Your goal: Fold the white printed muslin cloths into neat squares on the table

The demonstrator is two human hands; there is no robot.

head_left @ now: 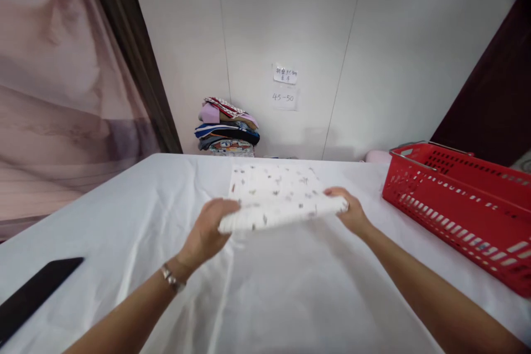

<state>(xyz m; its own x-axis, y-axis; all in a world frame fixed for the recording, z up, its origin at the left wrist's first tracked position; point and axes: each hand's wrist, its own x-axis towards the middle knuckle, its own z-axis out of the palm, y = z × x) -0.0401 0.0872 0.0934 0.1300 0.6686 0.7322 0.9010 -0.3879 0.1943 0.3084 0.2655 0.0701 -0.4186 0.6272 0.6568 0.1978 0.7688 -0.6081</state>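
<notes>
A white cloth [276, 180] with small scattered prints is stretched between my two hands above the white-covered table. Its near part is folded over into a thick roll-like edge, while the far part lies toward the back of the table. My left hand [209, 227] grips the left end of that folded edge, and a bracelet circles the wrist. At the right end, my right hand [350, 211] closes around the other corner. Both ends are slightly blurred, and the fingers beneath the cloth are hidden.
On the right stands a red plastic basket [456, 221] with metal handles. A dark flat object [39, 293] lies at the table's left. Behind the far edge is a stack of folded clothes [228, 127] against the wall, near paper labels [285, 97]. A pink curtain [62, 77] hangs left.
</notes>
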